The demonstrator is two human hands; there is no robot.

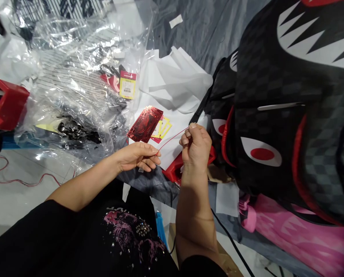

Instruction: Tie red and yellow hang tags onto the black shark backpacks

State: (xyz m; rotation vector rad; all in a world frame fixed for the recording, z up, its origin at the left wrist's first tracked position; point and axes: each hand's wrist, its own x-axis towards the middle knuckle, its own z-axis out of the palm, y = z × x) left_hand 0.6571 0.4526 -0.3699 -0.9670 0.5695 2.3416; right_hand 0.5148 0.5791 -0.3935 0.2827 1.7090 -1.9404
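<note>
A thin red string (173, 137) is stretched between my two hands. My left hand (140, 156) pinches its lower end between thumb and forefinger, the other fingers loosely curled. The upper end is held in the closed fingers of my right hand (197, 140), higher up and to the right. Just beyond my left hand lies a shiny red foil packet (145, 124). Yellow and red tags (162, 129) lie partly under the packet, on white sheets (174, 84). Beneath my right wrist is a red tape dispenser (174, 169), partly hidden by the arm.
Black checked backpacks (264, 127) with shark faces stand at the right, a pink bag (304, 234) below them. Crumpled clear plastic bags (73, 77) cover the left side, with a yellow tag (127, 85) by them. Another red tape dispenser (12, 104) stands at far left. A black cable (232, 240) hangs below.
</note>
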